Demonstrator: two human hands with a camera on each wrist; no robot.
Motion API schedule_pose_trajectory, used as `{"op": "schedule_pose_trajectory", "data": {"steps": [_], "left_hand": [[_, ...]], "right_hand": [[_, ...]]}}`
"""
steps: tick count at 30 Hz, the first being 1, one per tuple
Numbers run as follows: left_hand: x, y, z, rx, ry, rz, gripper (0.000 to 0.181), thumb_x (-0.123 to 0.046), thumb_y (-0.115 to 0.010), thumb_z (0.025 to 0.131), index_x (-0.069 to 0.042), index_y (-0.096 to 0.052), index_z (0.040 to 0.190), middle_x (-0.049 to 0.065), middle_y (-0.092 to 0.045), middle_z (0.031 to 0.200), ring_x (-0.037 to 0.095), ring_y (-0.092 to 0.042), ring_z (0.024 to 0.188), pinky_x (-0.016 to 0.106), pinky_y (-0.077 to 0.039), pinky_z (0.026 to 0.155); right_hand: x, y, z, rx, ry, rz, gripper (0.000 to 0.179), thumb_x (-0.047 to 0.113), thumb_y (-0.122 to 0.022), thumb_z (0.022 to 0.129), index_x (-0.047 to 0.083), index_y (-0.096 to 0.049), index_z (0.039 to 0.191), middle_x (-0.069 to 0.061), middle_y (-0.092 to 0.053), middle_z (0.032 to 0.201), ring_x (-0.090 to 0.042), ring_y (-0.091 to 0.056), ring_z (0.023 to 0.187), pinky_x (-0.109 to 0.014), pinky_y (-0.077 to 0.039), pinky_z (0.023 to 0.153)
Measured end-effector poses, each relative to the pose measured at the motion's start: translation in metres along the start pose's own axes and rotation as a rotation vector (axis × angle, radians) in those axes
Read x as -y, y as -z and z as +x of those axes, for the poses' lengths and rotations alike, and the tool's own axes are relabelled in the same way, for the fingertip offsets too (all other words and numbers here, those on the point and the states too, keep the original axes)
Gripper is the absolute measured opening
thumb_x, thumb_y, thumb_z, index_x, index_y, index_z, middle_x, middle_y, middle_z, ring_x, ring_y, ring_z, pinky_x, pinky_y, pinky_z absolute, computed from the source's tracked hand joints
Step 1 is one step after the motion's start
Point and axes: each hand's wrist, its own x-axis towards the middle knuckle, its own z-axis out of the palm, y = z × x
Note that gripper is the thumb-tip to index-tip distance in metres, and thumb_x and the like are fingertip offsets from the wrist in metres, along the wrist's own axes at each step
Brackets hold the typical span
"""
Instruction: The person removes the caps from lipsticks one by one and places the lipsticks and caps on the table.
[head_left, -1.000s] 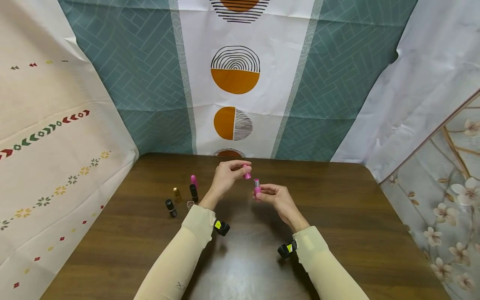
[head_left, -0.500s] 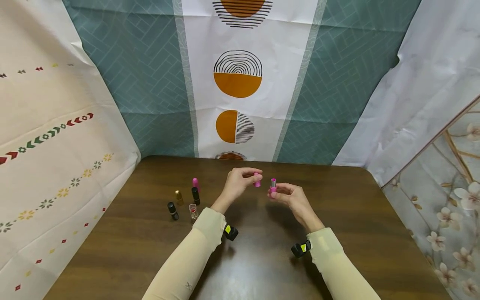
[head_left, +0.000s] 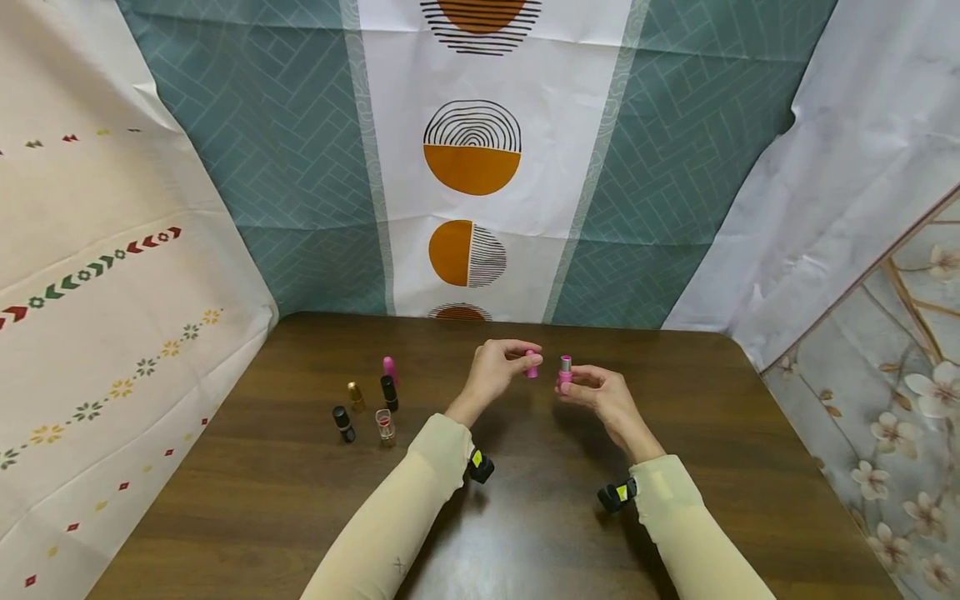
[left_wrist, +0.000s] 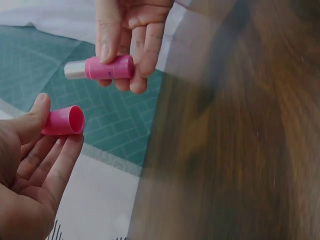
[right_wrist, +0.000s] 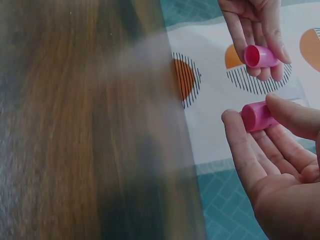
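Note:
My left hand point(head_left: 491, 375) pinches a pink lipstick cap point(left_wrist: 62, 121) between thumb and fingers, and its hollow mouth shows in both wrist views. Over to the right, my right hand point(head_left: 609, 402) holds an uncapped pink lipstick point(left_wrist: 111, 67) upright by its base, the silver collar point(left_wrist: 75, 70) sticking up. Cap and lipstick are apart, both held above the table. Seen from the right wrist, the lipstick's pink base point(right_wrist: 256, 116) sits between thumb and fingertips, with the cap point(right_wrist: 260, 56) beyond it.
Several lipsticks stand on the wooden table point(head_left: 247, 500) at the left: a pink one point(head_left: 390, 368), a gold one point(head_left: 356, 396), two black ones, including a front one point(head_left: 343, 423), and a clear-capped one point(head_left: 386, 427). A patterned cloth point(head_left: 322, 167) hangs behind the table.
Both hands have moved to the right with the cap and the lipstick, which remain apart. The clear-capped lipstick has come out from behind the left forearm.

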Motion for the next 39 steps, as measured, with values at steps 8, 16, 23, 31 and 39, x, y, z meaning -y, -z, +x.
{"op": "schedule_pose_trajectory", "data": {"steps": [8, 16, 23, 31, 39], "left_hand": [[0.003, -0.021, 0.003, 0.01, 0.011, 0.018, 0.025, -0.022, -0.08, 0.092, -0.008, -0.081, 0.113, 0.0, -0.08, 0.091, 0.01, -0.073, 0.082, 0.027, -0.057, 0.077], [0.011, -0.035, 0.0, 0.041, 0.039, 0.011, 0.022, -0.019, -0.08, 0.092, -0.007, -0.081, 0.111, 0.002, -0.08, 0.086, 0.01, -0.075, 0.08, 0.026, -0.056, 0.075], [0.016, -0.045, -0.001, 0.069, 0.032, 0.091, 0.025, -0.022, -0.079, 0.093, -0.007, -0.081, 0.112, 0.0, -0.08, 0.094, 0.012, -0.075, 0.089, 0.028, -0.058, 0.079], [0.017, -0.057, 0.001, 0.073, 0.047, 0.123, 0.02, -0.02, -0.08, 0.093, -0.009, -0.082, 0.11, -0.003, -0.079, 0.083, 0.006, -0.071, 0.08, 0.025, -0.053, 0.077], [0.018, -0.066, 0.0, 0.094, 0.075, 0.138, 0.018, -0.016, -0.081, 0.092, -0.009, -0.082, 0.108, 0.0, -0.079, 0.091, 0.005, -0.07, 0.07, 0.021, -0.052, 0.072]], "right_hand": [[-0.005, 0.015, 0.001, -0.086, 0.015, -0.128, 0.037, -0.003, -0.073, 0.094, -0.018, -0.063, 0.126, -0.015, -0.077, 0.105, -0.011, -0.074, 0.09, -0.025, -0.059, 0.084], [-0.011, 0.022, 0.004, -0.126, -0.01, -0.268, 0.037, 0.003, -0.076, 0.093, -0.013, -0.066, 0.126, -0.021, -0.075, 0.112, -0.004, -0.069, 0.092, -0.019, -0.052, 0.084], [-0.017, 0.025, 0.006, -0.143, -0.029, -0.324, 0.036, 0.002, -0.077, 0.092, -0.012, -0.067, 0.124, -0.021, -0.075, 0.111, -0.007, -0.066, 0.092, -0.021, -0.052, 0.08], [-0.019, 0.027, 0.008, -0.15, -0.015, -0.386, 0.033, 0.0, -0.078, 0.089, -0.014, -0.068, 0.117, -0.021, -0.075, 0.103, -0.007, -0.065, 0.087, -0.02, -0.051, 0.076], [-0.024, 0.026, 0.012, -0.156, -0.005, -0.563, 0.026, 0.004, -0.082, 0.088, -0.007, -0.071, 0.109, -0.015, -0.076, 0.097, -0.015, -0.065, 0.086, -0.026, -0.05, 0.077]]}}
